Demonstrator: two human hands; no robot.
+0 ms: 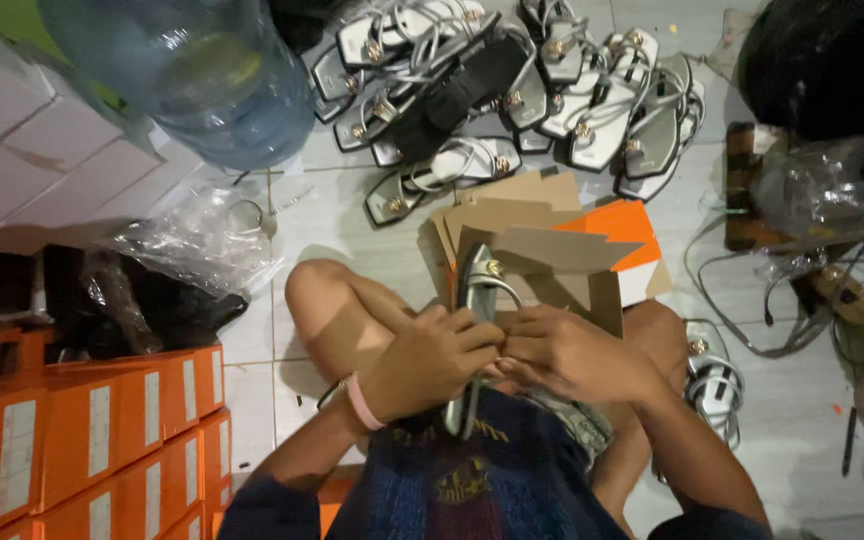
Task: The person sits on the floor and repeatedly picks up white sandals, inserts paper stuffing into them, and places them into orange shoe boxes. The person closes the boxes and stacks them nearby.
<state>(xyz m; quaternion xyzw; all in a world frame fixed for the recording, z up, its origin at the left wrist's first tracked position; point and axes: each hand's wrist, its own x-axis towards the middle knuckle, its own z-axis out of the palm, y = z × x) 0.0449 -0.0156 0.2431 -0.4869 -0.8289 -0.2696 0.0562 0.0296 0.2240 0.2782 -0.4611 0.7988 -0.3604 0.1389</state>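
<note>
Stacked at lower left of the frame: orange shoe boxes (pixel 102 430), set within reach of the seated position. Lying at upper left: large clear water bottle (pixel 192 75), tipped on the tiled floor (pixel 352 215).

Gripping at centre: left hand (pixel 427 365), fingers closed around the silver sandal (pixel 474 330), bracing it above the lap, probably for steadiness while being worked. Running near vertical in the frame: sandal's long axis, the end with the gold ornament pointing toward the top, the other end toward the body.

Pinching just right of centre: right hand (pixel 572 355), fingertips clamped on the sandal's strap area; exact contact hidden.

Resting behind: open cardboard box (pixel 552 245). Heaped at upper centre: finished silver sandals (pixel 512 90).
</note>
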